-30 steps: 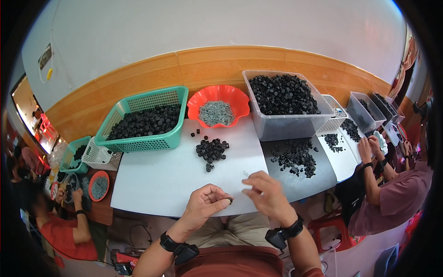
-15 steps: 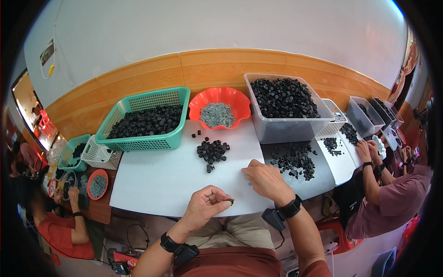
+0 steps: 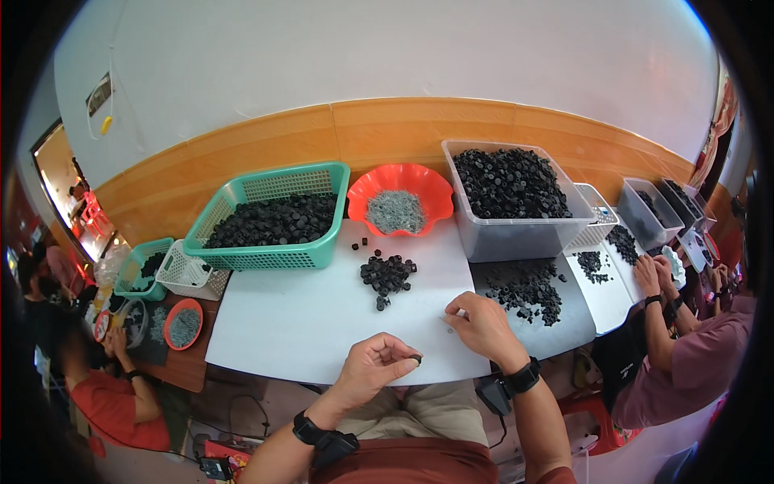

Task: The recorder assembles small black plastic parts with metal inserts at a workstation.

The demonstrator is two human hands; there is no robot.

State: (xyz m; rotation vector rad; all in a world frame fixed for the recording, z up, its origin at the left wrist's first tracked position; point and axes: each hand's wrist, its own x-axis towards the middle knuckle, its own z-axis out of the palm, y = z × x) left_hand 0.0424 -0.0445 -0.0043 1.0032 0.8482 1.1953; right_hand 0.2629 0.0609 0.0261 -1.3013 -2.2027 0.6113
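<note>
My left hand (image 3: 374, 369) is closed near the front edge of the white table, pinching a small round black plastic part (image 3: 416, 359) between thumb and fingertips. To its right, my right hand (image 3: 485, 329) hovers low over the white surface with thumb and index finger pressed together. Whatever is between those fingertips is too small to name. Ahead of both hands lies a loose pile of small black plastic parts (image 3: 387, 276). More small black pieces (image 3: 528, 294) are scattered on a dark grey mat beside my right hand.
At the back stand a green basket (image 3: 266, 260) of black parts, a red scalloped bowl (image 3: 438, 194) of small metal screws, and a clear bin (image 3: 516, 234) of black parts. Other people work on both sides; a co-worker's hands (image 3: 647, 274) are at the right.
The whole view has shifted, so everything sits a little lower and further right. My left hand still pinches the black part, and my right fingertips stay over almost the same spot.
</note>
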